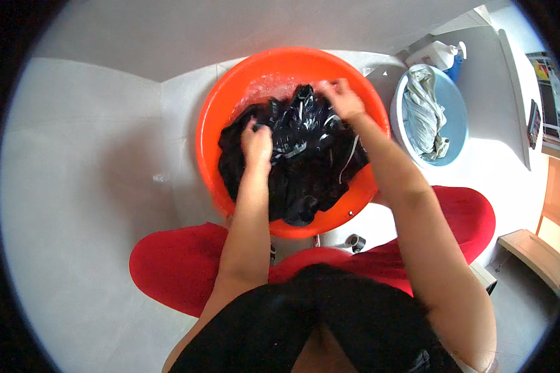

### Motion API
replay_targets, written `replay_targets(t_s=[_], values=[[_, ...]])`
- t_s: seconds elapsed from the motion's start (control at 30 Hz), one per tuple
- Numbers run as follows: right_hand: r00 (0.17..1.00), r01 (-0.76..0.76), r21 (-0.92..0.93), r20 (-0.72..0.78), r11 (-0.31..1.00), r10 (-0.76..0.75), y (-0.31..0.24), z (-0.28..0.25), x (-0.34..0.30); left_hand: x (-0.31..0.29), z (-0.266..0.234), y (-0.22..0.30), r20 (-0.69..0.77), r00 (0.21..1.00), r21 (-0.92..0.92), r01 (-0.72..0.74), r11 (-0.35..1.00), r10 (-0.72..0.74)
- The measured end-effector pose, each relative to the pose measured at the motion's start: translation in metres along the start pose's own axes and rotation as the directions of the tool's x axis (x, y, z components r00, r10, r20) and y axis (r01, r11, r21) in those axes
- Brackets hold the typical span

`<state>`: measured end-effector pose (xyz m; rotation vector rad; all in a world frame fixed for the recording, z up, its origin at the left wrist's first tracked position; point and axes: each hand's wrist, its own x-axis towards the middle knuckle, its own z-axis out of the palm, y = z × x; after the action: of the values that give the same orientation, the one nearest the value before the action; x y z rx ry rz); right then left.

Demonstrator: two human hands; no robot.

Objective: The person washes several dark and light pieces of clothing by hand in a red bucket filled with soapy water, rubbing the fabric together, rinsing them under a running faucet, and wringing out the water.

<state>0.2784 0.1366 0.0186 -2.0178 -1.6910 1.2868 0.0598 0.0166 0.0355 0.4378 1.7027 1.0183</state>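
Note:
A large orange basin (210, 133) sits on the floor in front of me, with soapy water (269, 86) showing along its far side. Wet black clothing (305, 180) with white strips and a pale cord fills most of it. Over the left part of the cloth, my left hand (256, 145) has its fingers curled around a bit of the black clothing. My right hand (343, 99) is at the far right of the pile, touching or just above its edge. Motion smears its fingertips, so its grip is unclear.
To the right stands a light blue basin (459, 118) holding a twisted, pale wet garment (424, 115). Behind it are a white pump bottle (438, 56) and a blue container (455, 68). A grey wall (230, 28) rises beyond the orange basin. My red-clothed knees flank it.

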Motion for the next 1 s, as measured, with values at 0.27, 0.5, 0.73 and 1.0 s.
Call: replay_targets(t_s=[0.27, 0.5, 0.73, 1.0], values=[[0.952, 0.288, -0.847, 0.204, 0.447, -0.227, 0.029, 0.074, -0.069, 0.003, 0.025, -0.010, 0.189, 0.955, 0.907, -0.260, 0.333, 0.230], [0.937, 0.332, -0.841, 0.240, 0.428, -0.254, 0.035, 0.088, 0.021, 0.084, 0.056, -0.026, 0.241, 0.967, 0.960, -0.250, 0.129, 0.081], [0.991, 0.100, -0.073, -0.085, 0.992, -0.106, -0.013, 0.081, 0.045, 0.120, 0.052, -0.028, 0.368, 0.905, -0.130, 0.279, 0.951, -0.215], [0.839, 0.511, -0.147, -0.125, 0.847, -0.529, -0.082, 0.090, -0.162, 0.040, 0.039, -0.018, 0.605, 0.724, -0.754, 0.387, 0.531, 0.332]])
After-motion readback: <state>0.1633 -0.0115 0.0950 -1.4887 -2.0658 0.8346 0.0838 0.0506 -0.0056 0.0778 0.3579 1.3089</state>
